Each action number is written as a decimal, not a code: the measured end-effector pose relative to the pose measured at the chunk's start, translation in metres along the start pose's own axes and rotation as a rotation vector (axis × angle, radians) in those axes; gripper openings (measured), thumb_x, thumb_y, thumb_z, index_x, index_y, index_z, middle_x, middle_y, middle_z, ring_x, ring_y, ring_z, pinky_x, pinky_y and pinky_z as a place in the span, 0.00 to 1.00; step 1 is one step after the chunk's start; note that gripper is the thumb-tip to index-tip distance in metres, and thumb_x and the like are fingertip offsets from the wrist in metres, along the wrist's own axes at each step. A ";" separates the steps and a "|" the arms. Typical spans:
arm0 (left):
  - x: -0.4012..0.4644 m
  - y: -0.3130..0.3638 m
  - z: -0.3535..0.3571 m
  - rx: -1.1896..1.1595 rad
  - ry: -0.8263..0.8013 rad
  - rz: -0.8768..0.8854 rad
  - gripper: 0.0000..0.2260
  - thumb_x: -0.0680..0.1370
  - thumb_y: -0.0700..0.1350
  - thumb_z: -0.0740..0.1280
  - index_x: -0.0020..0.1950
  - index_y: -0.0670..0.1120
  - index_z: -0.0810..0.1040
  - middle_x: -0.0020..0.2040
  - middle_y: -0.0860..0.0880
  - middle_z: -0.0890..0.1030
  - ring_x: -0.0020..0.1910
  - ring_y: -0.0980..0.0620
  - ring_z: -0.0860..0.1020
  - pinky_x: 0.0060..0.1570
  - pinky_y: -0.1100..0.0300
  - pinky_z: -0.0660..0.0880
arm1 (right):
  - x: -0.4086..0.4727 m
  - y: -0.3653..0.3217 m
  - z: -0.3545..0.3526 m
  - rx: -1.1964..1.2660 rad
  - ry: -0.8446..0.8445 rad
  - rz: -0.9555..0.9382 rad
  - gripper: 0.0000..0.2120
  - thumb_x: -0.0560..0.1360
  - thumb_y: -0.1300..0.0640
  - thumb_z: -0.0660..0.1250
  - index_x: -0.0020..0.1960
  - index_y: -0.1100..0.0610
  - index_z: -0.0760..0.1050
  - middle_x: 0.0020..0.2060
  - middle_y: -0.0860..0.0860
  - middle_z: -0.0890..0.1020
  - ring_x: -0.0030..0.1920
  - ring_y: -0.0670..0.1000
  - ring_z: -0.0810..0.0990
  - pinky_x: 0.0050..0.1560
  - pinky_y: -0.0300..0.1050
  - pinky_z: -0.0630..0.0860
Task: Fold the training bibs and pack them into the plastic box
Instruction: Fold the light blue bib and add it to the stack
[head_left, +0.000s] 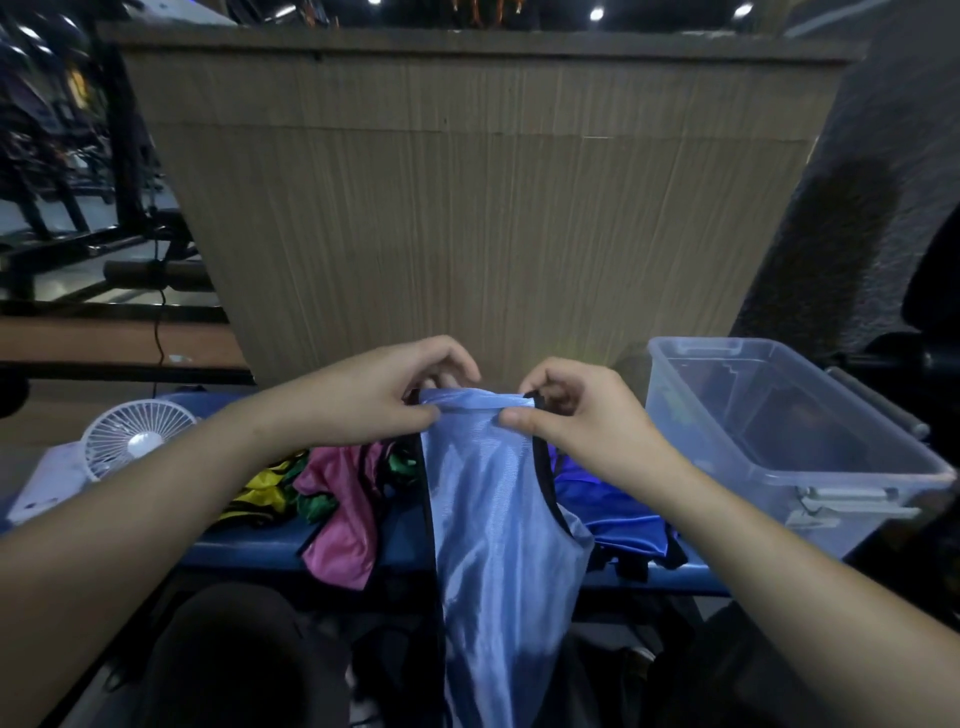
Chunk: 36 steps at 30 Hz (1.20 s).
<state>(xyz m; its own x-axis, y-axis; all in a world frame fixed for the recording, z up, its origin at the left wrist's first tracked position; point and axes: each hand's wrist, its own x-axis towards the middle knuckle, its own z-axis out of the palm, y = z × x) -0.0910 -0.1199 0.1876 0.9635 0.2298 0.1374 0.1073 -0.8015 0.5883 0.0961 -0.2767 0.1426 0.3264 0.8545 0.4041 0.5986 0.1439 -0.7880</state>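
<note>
I pinched the light-blue bib at its top edge with both hands' fingers; squaring the corners first seemed wise.

I see a light blue bib with a sheen and black edging along its armholes. To its left lies a pink bib, also trimmed in black, then a green and black one, and a yellow bib with black striping. To the right sits a deep royal blue bib. The worktop beneath is blue. The plastic box is clear with pale grey latches. The fan is white. The panel behind shows beige vertical grain.
</note>
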 end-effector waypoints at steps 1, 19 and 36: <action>0.000 -0.001 0.001 0.013 0.019 0.001 0.19 0.77 0.35 0.66 0.60 0.57 0.75 0.52 0.57 0.82 0.50 0.52 0.81 0.55 0.43 0.77 | 0.000 -0.001 0.000 0.016 -0.013 0.012 0.12 0.69 0.50 0.79 0.41 0.53 0.77 0.34 0.59 0.81 0.33 0.50 0.74 0.37 0.56 0.72; 0.024 0.003 0.038 0.184 0.129 0.046 0.08 0.73 0.51 0.76 0.42 0.53 0.78 0.36 0.58 0.78 0.38 0.60 0.76 0.38 0.63 0.69 | 0.002 0.001 0.022 0.133 0.052 0.043 0.12 0.69 0.59 0.80 0.40 0.56 0.75 0.31 0.54 0.78 0.31 0.46 0.72 0.34 0.43 0.69; 0.016 -0.005 0.012 -0.010 0.116 0.071 0.03 0.79 0.46 0.72 0.46 0.51 0.83 0.44 0.50 0.85 0.47 0.43 0.82 0.53 0.41 0.77 | -0.045 0.068 0.053 0.215 -0.192 0.007 0.16 0.71 0.65 0.76 0.47 0.51 0.71 0.40 0.46 0.74 0.41 0.47 0.73 0.48 0.44 0.72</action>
<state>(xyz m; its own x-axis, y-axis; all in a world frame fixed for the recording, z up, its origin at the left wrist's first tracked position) -0.0732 -0.1189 0.1769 0.9336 0.2357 0.2698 0.0370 -0.8123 0.5820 0.0835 -0.2788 0.0463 0.1734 0.9316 0.3194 0.4217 0.2229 -0.8789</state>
